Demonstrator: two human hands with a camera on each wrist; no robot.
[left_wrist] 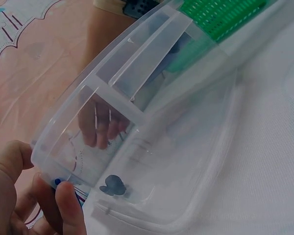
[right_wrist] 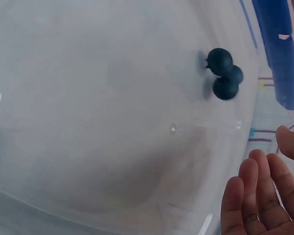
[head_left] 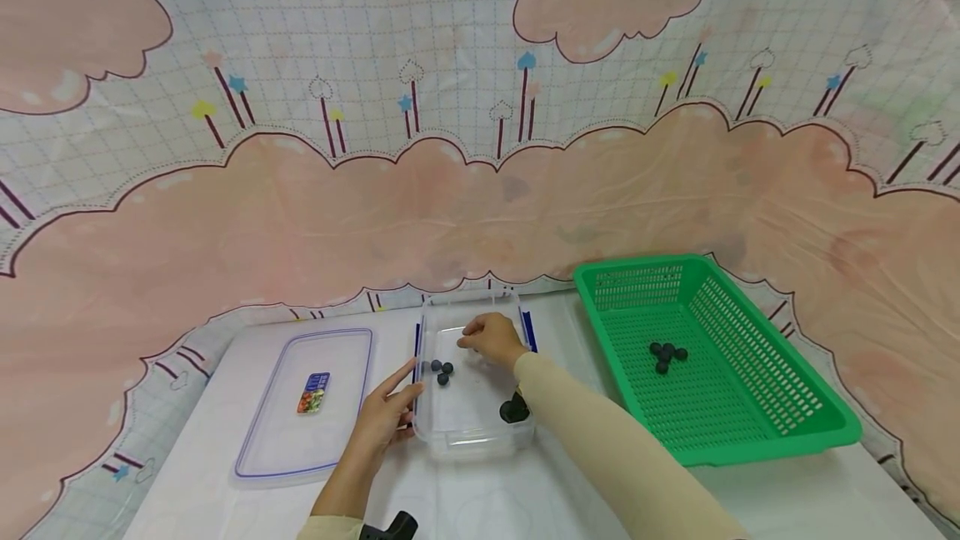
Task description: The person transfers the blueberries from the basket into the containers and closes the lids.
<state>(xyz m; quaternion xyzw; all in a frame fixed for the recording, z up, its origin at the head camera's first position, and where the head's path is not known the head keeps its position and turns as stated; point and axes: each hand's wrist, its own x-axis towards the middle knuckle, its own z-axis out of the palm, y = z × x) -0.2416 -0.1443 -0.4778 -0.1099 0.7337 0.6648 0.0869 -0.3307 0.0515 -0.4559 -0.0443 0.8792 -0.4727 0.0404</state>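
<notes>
A clear plastic box (head_left: 472,411) with blue side latches stands in the middle of the table in the head view. Three dark blueberries (head_left: 443,379) lie close together near its left wall. They also show as a cluster of blueberries (right_wrist: 219,61) in the right wrist view. My left hand (head_left: 382,417) grips the box's left side, fingers beside a blue latch (left_wrist: 58,181) in the left wrist view. Over the box floor, right of the berries, is my right hand (head_left: 491,338). Its fingers are relaxed, thumb apart in the right wrist view, holding nothing.
A green mesh basket (head_left: 727,407) stands at the right with several blueberries (head_left: 664,354) in it. Left of the box lies a clear, blue-edged lid (head_left: 273,432) bearing a colourful label (head_left: 312,392). Behind the table hangs a patterned cloth (head_left: 450,223).
</notes>
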